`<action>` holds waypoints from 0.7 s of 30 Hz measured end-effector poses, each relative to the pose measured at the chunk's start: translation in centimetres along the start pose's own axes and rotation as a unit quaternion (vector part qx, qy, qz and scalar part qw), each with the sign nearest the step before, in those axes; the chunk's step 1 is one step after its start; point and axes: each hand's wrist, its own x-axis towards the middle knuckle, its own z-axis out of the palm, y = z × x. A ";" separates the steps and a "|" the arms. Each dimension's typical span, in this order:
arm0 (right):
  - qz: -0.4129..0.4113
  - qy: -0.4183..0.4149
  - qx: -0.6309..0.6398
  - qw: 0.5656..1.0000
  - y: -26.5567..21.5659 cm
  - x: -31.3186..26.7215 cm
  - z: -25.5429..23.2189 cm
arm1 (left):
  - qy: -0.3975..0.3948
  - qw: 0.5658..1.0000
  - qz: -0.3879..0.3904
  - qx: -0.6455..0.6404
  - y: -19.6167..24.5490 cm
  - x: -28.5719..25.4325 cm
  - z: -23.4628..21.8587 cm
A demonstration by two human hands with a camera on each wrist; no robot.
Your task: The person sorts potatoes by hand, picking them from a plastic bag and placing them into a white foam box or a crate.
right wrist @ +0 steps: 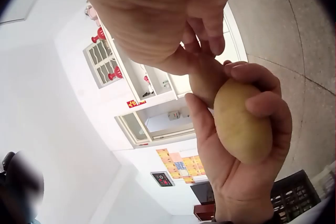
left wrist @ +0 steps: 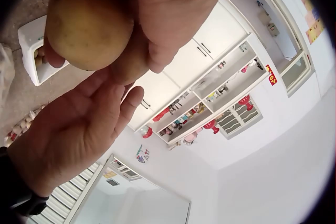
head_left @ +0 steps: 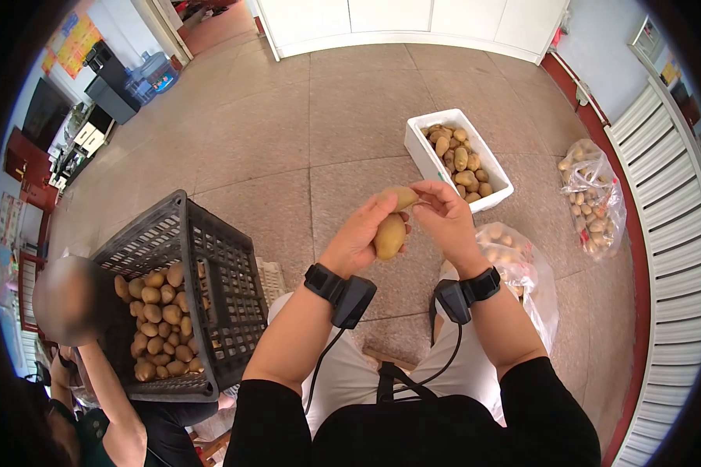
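Observation:
My left hand point(head_left: 357, 233) holds two potatoes together. The larger yellow potato point(right wrist: 244, 121) lies in the palm, with fingers curled over its side in the right wrist view. Just beyond it, the second, browner potato point(right wrist: 206, 79) sticks up and is partly covered by both hands. My right hand point(head_left: 448, 222) has its thumb and fingertips bunched at the end of this second potato, pinching there. In the left wrist view the yellow potato point(left wrist: 89, 29) is large and close, and the right hand point(left wrist: 79, 124) reaches up from below.
A white foam box point(head_left: 492, 201) of potatoes stands on the floor ahead. Left of me is a tilted black plastic crate point(head_left: 226, 288) of potatoes, with another person point(head_left: 113, 381) beside it. Plastic bags of potatoes lie by my right leg point(head_left: 541, 288) and near the radiator point(head_left: 600, 202).

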 end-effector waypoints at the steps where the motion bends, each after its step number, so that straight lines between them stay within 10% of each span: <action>1: 0.003 0.010 -0.026 1.000 0.2 0.1 -0.1 | 0.000 1.000 0.001 0.001 -0.1 0.0 0.0; 21: -0.016 0.019 -0.083 0.996 1.0 0.3 -1.4 | -0.053 0.998 0.042 0.014 -0.2 0.1 -0.9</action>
